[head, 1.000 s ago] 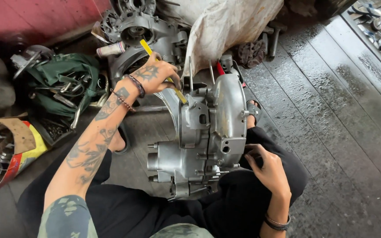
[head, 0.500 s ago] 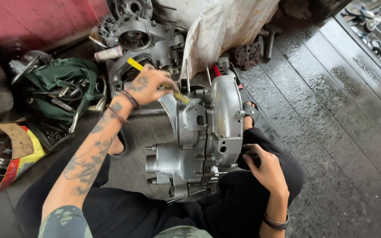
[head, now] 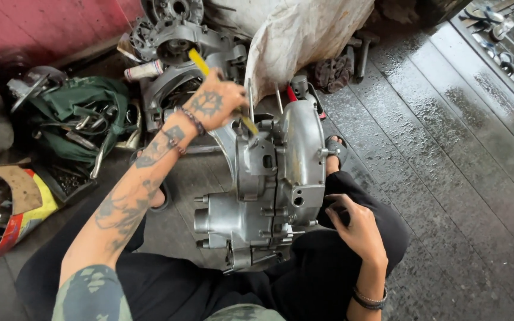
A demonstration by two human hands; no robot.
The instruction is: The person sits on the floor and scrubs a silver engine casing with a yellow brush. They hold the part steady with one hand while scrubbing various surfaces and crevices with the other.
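Between knees on wet floor (head: 447,154): engine case (head: 275,184) stands upright, wedged for steadiness. Left hand (head: 215,104) fingers wrapped round yellow-handled tool (head: 200,62), tip at casing top. Right hand (head: 358,229) fingers curled, bracing case's side.

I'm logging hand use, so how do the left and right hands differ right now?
The left hand is raised, gripping a yellow-handled tool against the engine casing; the right hand sits low beside the casing, holding no tool. The left arm is tattooed; the right shows none. Both wear wrist bands.
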